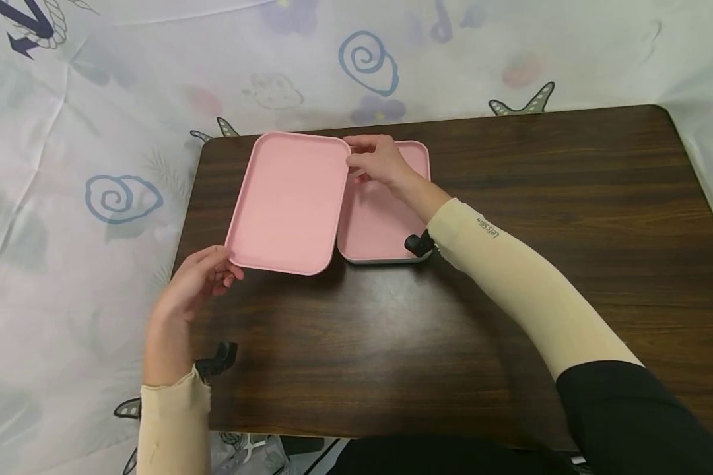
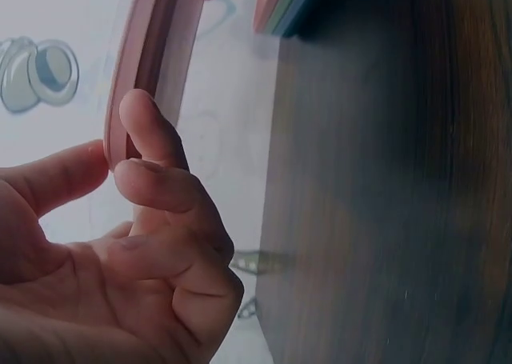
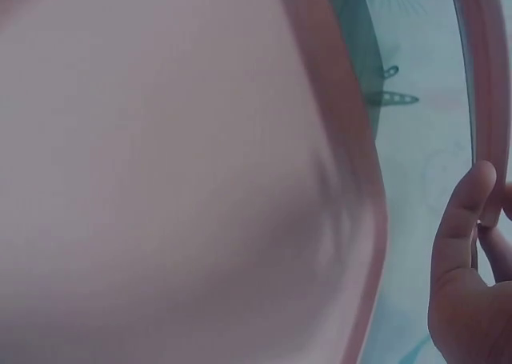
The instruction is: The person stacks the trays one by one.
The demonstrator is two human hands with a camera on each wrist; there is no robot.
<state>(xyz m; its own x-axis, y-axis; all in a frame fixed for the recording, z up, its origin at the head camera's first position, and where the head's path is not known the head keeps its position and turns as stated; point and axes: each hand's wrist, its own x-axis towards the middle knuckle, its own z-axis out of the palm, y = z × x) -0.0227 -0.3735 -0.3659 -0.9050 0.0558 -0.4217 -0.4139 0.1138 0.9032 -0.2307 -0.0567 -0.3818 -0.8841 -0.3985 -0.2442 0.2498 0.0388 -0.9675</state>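
A shallow pink tray (image 1: pixel 291 204) with rounded corners is held up over the left part of the table. My left hand (image 1: pixel 199 280) pinches its near left corner; in the left wrist view the thumb and fingers grip the rim from both sides. At the far right corner, my right hand (image 1: pixel 377 158) pinches the same tray's edge. A second pink tray (image 1: pixel 380 231) lies on the table to the right, partly under my right hand and forearm. Beneath it, the left wrist view shows the edges of green and blue layers (image 2: pixel 292 4), like stacked trays.
The dark wood-grain table (image 1: pixel 541 185) stretches off to the right. A white patterned cloth (image 1: pixel 142 119) hangs behind it and along its left side. Below the near edge, clear plastic and cables (image 1: pixel 249 452) show. A small black device (image 1: pixel 216 359) sits at each wrist.
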